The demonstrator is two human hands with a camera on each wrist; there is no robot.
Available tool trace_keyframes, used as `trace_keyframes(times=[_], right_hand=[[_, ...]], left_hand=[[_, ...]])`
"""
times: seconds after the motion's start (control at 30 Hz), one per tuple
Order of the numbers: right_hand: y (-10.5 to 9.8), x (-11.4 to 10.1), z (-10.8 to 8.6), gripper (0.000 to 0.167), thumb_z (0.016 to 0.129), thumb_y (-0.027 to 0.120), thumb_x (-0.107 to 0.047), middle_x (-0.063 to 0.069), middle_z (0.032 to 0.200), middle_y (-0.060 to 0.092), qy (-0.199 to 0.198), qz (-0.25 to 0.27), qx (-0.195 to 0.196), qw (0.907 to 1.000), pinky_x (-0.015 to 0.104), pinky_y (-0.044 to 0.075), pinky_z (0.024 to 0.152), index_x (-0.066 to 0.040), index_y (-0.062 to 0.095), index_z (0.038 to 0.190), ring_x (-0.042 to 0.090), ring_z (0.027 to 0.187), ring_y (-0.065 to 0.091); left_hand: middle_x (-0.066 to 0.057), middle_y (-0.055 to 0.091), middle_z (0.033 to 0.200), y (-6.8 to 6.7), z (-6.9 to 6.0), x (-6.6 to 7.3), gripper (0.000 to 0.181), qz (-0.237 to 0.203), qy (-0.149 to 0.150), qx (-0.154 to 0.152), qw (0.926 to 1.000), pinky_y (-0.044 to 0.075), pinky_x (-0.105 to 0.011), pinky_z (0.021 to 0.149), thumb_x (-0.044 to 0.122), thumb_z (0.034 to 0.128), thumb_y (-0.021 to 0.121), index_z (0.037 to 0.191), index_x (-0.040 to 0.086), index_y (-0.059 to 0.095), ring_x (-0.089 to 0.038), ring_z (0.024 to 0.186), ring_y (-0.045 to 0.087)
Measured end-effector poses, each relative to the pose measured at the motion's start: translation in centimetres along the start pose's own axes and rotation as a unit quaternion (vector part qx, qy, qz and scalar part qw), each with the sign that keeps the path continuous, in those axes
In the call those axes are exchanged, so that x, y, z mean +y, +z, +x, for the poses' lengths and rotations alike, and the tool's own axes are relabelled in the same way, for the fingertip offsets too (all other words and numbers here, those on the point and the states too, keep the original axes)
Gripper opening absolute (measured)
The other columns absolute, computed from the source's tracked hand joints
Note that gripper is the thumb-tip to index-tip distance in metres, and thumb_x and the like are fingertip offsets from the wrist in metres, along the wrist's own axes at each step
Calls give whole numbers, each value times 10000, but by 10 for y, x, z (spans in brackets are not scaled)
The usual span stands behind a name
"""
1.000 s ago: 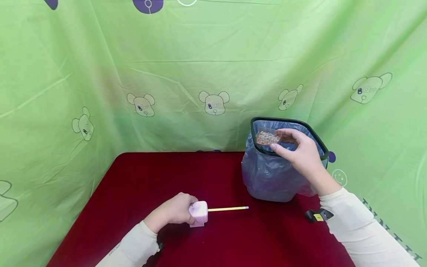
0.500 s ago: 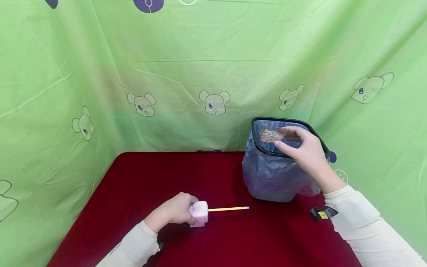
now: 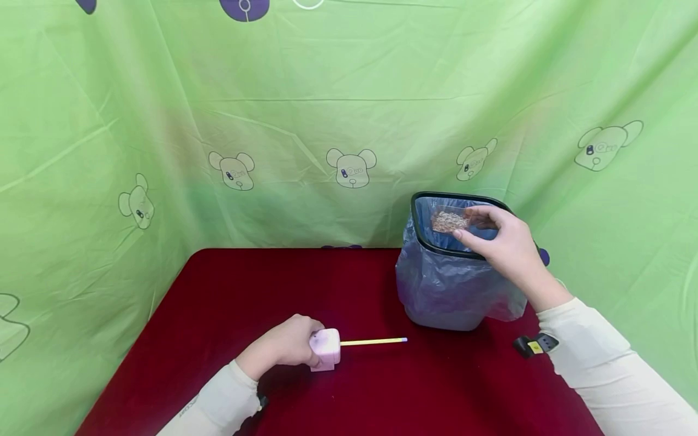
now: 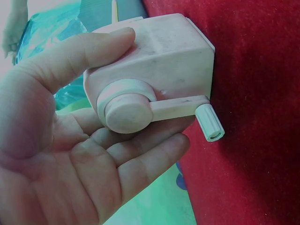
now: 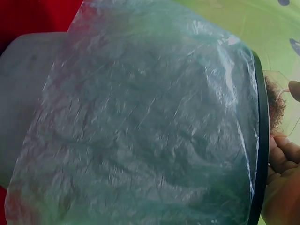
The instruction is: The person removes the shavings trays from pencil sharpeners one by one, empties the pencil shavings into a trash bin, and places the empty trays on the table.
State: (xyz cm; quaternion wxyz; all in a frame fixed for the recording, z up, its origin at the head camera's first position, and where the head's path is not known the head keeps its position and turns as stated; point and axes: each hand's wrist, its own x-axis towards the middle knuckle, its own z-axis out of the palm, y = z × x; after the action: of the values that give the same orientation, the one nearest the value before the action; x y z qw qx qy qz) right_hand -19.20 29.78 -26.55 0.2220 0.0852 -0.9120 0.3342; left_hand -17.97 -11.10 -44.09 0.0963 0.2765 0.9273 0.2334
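Note:
My left hand grips a pale pink crank pencil sharpener on the table, thumb over its top and fingers beneath its side. From the sharpener's far end a yellow pencil sticks out to the right. The left wrist view shows its crank handle facing the palm. Above the bin's mouth, my right hand pinches a small clear drawer by its side, thumb in front. Pencil shavings lie inside this drawer, partly behind the bin's rim in the right wrist view.
A grey trash bin stands at the table's back right. Its dark rim holds down a translucent bluish liner bag. Red cloth covers the table, and a green printed curtain hangs close behind it.
My right hand has shifted slightly to the right with the drawer, which still holds shavings over the bin. The left hand, sharpener and pencil have stayed put.

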Motion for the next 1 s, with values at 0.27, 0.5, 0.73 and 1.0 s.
trace_keyframes(times=[0.27,0.5,0.73,1.0], right_hand=[[-4,6,4,535,889,774,-450,81,1253,686,15,-235,-8,9997,246,445,838,-155,652,1318,293,1120,631],[-6,7,5,515,887,774,-454,88,1202,696,-85,-355,-65,9993,435,449,892,-135,659,1274,300,1120,630],[-9,10,8,515,881,778,-461,83,1191,686,-147,-440,-50,9989,329,424,871,-126,664,1255,252,1071,607],[-14,14,11,561,884,767,-483,110,1218,667,-136,-606,-87,9980,416,416,892,-99,649,1275,311,1114,602]], left_hand=[[35,686,883,-1,0,0,490,-21,31,15,10000,495,-265,635,210,654,884,1097,67,727,-85,709,556],[37,681,872,-1,0,0,482,-23,51,17,10000,493,-263,632,206,653,884,1087,65,728,-85,703,554],[42,676,864,-1,-1,1,480,-87,47,7,10000,491,-262,632,193,648,883,1083,63,729,-83,700,552],[45,677,862,-2,-1,2,482,-91,44,10,9999,491,-261,632,181,638,885,1078,60,729,-82,698,553]])
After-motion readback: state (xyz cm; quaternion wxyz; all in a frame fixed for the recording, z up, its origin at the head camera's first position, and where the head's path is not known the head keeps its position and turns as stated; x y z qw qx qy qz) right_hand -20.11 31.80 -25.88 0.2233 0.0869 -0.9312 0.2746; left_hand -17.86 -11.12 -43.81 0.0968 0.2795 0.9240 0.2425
